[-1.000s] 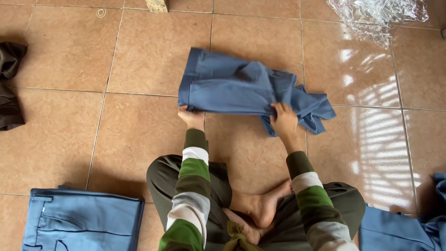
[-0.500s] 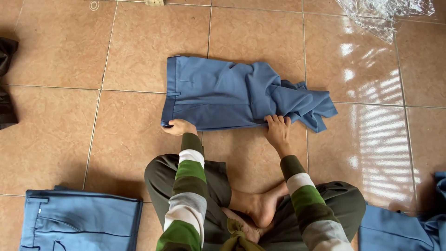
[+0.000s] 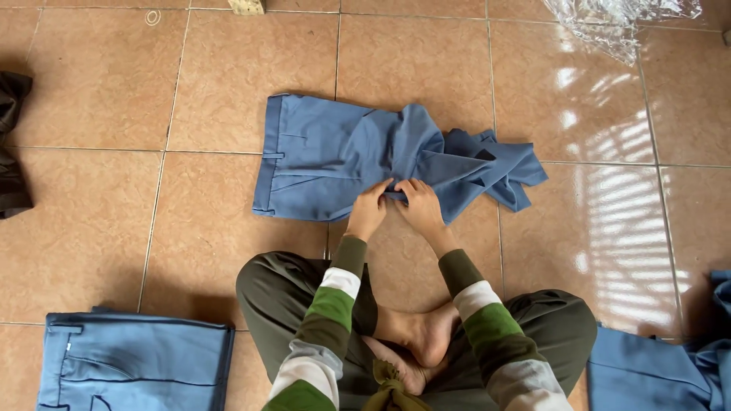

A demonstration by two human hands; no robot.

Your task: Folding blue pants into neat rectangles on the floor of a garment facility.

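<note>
Blue trousers (image 3: 358, 160) lying flat on brown floor tiles (image 3: 99, 221), legs bunched rightward. Left hand (image 3: 368, 209) and right hand (image 3: 417, 205) side by side, fingertips pinching the near fabric edge. Crumpled clear plastic wrap (image 3: 617, 19) beyond the trousers, far right.

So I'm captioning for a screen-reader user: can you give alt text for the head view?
Both hands, left hand and right hand, press side by side on blue trousers spread on a tiled floor. The person sits cross-legged, barefoot; folded jeans lie at lower left.
</note>
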